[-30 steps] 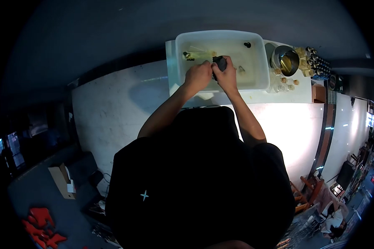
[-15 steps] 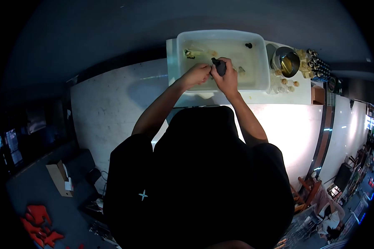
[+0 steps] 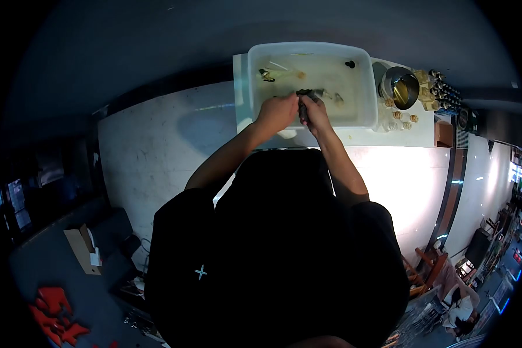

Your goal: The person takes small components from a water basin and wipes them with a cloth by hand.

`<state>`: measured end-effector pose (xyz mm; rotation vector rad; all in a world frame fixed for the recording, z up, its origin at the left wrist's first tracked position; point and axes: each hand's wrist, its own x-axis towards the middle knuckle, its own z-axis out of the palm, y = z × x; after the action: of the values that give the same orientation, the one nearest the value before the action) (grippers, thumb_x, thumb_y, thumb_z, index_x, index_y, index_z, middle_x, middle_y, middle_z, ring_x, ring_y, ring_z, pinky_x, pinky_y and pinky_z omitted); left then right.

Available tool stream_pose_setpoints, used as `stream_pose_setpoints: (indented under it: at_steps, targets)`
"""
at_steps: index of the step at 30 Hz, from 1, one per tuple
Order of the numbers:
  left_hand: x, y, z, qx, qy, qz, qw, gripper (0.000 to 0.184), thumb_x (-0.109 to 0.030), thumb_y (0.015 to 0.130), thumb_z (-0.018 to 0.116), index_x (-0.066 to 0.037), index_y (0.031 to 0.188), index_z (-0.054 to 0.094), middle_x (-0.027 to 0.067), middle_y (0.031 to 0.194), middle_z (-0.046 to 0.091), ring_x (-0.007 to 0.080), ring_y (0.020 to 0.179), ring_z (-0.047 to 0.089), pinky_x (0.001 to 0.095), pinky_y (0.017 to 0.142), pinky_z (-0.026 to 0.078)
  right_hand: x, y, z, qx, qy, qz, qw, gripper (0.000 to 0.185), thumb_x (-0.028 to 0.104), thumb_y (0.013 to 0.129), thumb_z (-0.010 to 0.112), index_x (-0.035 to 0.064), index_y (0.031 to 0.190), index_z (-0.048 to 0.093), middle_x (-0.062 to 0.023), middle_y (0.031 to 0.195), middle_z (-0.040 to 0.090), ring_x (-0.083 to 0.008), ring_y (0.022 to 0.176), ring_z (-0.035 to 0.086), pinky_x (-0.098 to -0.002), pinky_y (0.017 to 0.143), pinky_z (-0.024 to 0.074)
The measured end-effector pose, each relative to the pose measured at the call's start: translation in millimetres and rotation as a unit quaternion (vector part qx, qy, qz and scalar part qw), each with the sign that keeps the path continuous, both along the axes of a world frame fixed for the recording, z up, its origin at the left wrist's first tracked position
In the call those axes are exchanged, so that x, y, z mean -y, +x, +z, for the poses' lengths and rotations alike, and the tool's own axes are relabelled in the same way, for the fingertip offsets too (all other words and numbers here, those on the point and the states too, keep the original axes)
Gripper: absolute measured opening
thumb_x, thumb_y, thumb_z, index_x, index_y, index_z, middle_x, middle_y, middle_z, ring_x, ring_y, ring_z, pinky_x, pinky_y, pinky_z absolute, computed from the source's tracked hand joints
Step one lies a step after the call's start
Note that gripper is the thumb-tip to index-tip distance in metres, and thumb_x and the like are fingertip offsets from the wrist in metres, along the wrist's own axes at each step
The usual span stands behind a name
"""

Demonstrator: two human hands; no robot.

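Observation:
Both hands are over the near part of a white plastic tub (image 3: 372,87) of cloudy liquid. My right hand (image 3: 315,113) is closed round a dark object (image 3: 303,108), its exact shape hard to make out. Against the object's left side is my left hand (image 3: 277,112), fingers bent; what they grip, if anything, is hidden. In the liquid lie a brass-coloured and black part (image 3: 267,75) at the left, a small black part (image 3: 350,64) at the back right and a pale piece (image 3: 338,97) right of my right hand.
Right of the tub stands a round metal bowl (image 3: 409,78) with yellowish contents. Several small ring-topped clear pieces (image 3: 397,115) and rows of dark-tipped parts (image 3: 443,90) are beside it. A brown box (image 3: 444,133) is at the table's right end. A person (image 3: 461,310) is at the far lower right.
My left hand moved slightly away from the dark object, then came back against it. My right hand has lowered a little and turned the object.

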<state>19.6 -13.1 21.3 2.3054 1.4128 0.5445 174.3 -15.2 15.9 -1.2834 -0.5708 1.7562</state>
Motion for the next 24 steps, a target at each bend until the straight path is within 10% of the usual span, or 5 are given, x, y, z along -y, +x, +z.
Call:
stream_pose_setpoints:
  at_steps: [5, 8, 15, 24]
  targets:
    - [-10, -3, -18, 0.333, -0.26, 0.039, 0.906, 0.032, -0.028, 0.107, 0.046, -0.004, 0.086, 0.052, 0.0033, 0.062, 0.052, 0.0151, 0.057, 0.053, 0.0339, 0.054, 0.042, -2, -3, 10, 0.074, 0.111, -0.049, 0.99, 0.014, 0.015, 0.093, 0.062, 0.0025, 0.093, 0.056, -0.0042, 0.065, 0.055, -0.0132, 0.04, 0.046, -0.0282, 0.033, 0.0337]
    - [-12, -9, -8, 0.375, -0.379, 0.039, 0.845, 0.032, -0.028, 0.105, 0.046, -0.001, 0.089, 0.056, 0.011, 0.068, 0.056, 0.0212, 0.065, 0.053, 0.0371, 0.065, 0.045, -2, -1, 26, 0.154, 0.132, -0.034, 0.979, 0.02, 0.017, 0.091, 0.065, 0.0018, 0.101, 0.056, -0.0058, 0.069, 0.058, -0.0144, 0.045, 0.052, -0.0306, 0.038, 0.0401]
    - [-17, -8, 23, 0.289, -0.325, 0.022, 0.9, 0.034, -0.027, 0.104, 0.043, -0.001, 0.087, 0.054, 0.0045, 0.066, 0.051, 0.0161, 0.062, 0.052, 0.0334, 0.061, 0.043, 3, 0, 37, 0.411, 0.278, -0.007, 0.868, 0.036, 0.024, 0.087, 0.071, 0.004, 0.113, 0.056, -0.0184, 0.083, 0.07, -0.0331, 0.072, 0.071, -0.0407, 0.068, 0.0551]
    - [-25, -22, 36, 0.289, -0.532, -0.041, 0.795, 0.024, -0.021, 0.104, 0.038, -0.009, 0.084, 0.045, -0.002, 0.069, 0.042, 0.0083, 0.057, 0.038, 0.0266, 0.051, 0.035, 11, 5, 32, 0.465, 0.401, 0.025, 0.789, 0.034, 0.023, 0.086, 0.073, 0.0073, 0.112, 0.058, -0.0191, 0.083, 0.07, -0.0376, 0.076, 0.071, -0.0416, 0.065, 0.0555]
